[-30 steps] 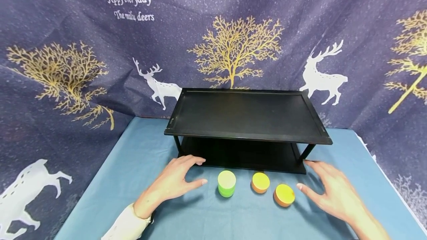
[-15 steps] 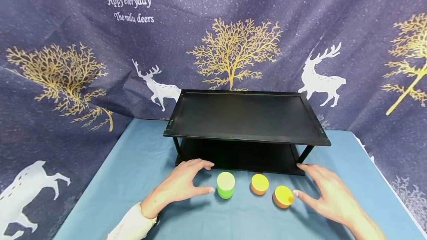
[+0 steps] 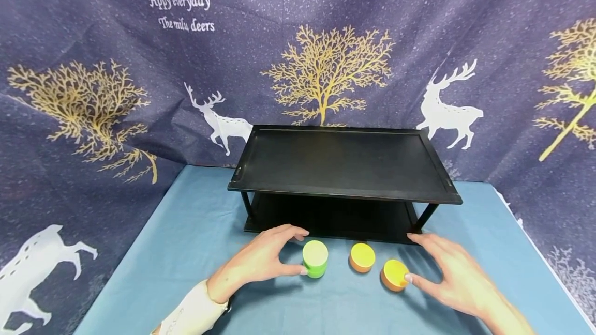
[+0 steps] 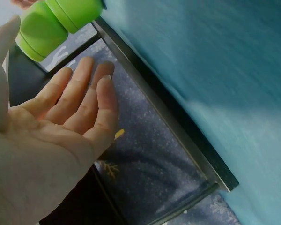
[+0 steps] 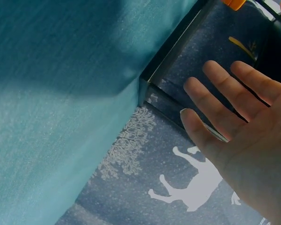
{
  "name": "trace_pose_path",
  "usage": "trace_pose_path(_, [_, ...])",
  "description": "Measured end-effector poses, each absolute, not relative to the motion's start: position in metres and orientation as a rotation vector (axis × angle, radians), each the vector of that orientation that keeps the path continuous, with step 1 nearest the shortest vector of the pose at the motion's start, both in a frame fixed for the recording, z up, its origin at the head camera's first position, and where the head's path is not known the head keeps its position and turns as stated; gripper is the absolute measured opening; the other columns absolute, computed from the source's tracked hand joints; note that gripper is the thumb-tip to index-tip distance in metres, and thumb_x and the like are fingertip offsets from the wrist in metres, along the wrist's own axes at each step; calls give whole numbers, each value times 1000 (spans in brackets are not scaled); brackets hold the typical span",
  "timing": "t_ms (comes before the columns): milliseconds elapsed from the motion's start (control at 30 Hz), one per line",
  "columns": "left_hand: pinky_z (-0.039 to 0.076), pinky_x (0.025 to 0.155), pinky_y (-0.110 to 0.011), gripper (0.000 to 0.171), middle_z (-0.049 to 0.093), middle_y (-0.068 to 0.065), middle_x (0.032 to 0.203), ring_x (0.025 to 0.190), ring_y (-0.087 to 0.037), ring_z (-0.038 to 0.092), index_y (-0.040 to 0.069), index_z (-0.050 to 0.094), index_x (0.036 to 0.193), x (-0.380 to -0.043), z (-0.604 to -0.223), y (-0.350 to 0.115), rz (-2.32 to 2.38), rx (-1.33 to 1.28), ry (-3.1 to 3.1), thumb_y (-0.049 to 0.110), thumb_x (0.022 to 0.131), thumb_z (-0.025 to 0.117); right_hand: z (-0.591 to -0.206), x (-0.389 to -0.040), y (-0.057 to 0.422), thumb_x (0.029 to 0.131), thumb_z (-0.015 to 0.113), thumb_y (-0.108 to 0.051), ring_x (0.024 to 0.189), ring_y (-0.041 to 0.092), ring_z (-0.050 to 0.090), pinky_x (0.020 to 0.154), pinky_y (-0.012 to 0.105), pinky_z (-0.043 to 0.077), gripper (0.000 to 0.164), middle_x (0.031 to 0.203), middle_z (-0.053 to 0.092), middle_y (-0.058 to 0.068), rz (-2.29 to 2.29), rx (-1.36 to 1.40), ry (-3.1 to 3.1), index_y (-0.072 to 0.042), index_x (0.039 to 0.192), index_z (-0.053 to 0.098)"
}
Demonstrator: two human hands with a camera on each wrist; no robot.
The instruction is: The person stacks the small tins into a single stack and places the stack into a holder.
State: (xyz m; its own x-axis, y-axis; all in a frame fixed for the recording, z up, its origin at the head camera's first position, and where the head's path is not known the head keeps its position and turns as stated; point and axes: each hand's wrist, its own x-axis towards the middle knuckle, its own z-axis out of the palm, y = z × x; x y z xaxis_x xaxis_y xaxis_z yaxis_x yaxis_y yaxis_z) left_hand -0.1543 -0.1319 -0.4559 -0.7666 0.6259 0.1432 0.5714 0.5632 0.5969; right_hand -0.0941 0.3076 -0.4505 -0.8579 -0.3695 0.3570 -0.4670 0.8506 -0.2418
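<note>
Two green rounded pots (image 3: 315, 257) stand stacked on the blue cloth in the head view. The left wrist view shows their bulging sides (image 4: 40, 33). My left hand (image 3: 261, 257) is just left of them, thumb tip right at the lower pot and fingers reaching behind, loosely bent. Two small orange round pieces with yellow tops lie farther right, one nearer the shelf (image 3: 362, 256) and one in front (image 3: 394, 274). At the front one's right side is my right hand (image 3: 453, 278), thumb tip overlapping its edge. Its fingers (image 5: 222, 101) stay extended and spread, gripping nothing.
A black two-tier shelf (image 3: 344, 164) stands behind the small pieces, its lower board (image 3: 335, 216) close to both hands' fingertips. Blue cloth (image 3: 158, 252) covers the table. A dark curtain printed with deer and trees (image 3: 233, 66) hangs behind and at the sides.
My left hand has moved right, up to the green pots. My right hand has shifted left, bringing its thumb to the front orange piece. The pots, pieces and shelf stay in place.
</note>
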Motion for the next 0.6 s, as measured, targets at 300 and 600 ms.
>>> trace_pose_path(300, [55,101,-35,72,66,15,124,116,-13,67,22,62,144,-156,-456,-125,982,1074,2678,51,84,89,-452,-93,303,77,91,-60,119,21,66,98,38,44,80,135,66,-10,457,651,-2735,-24,143,64])
trace_pose_path(600, [54,100,-35,73,66,18,121,112,-10,65,27,62,143,-157,-457,-118,884,1057,2686,57,82,89,-453,-92,298,75,90,-65,114,14,66,97,34,49,81,131,66,-14,451,678,-2740,-22,139,68])
